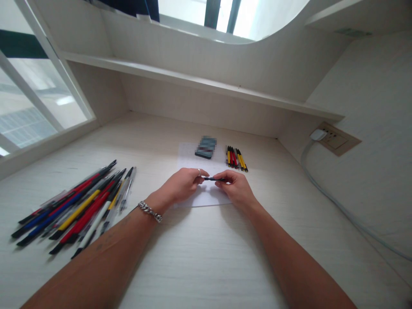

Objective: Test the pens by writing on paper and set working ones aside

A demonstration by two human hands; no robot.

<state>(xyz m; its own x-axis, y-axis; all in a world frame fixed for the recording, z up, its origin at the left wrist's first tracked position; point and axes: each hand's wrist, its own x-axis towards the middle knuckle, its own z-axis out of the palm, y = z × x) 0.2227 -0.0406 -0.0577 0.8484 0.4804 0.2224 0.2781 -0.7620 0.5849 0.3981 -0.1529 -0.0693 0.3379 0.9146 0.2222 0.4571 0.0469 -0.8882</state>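
Two bare forearms (109, 249) enter from the near edge over a pale tabletop (193, 262), a chain bracelet (149, 211) circling the left wrist. Off to the person's left lies a loose pile of pens (84, 206) in red, blue, yellow, black, white and clear, overlapping and pointing roughly the same way, away from the viewer.

Farther in, the left hand (185, 183) and the right hand (237, 189) meet above a white sheet of paper (206, 197). Each grip is closed by thumb and fingers on one slim dark pen (210, 178), which lies roughly level between them; its ends are partly covered by the fingers, so whether it is whole or one part cannot be told. The step in hand is judged to be two-handed work on this single pen. The next move seems to call for a steady hold by one hand and a fine pull, twist or push along the pen's length by the other.

Beyond the hands, a dark phone-like object (206, 148), its face blurred, rests on the paper's far part. To its right stands apart a neat row of shorter pens (233, 158), mostly yellow, red and black. A shelf (193, 79) spans the back.
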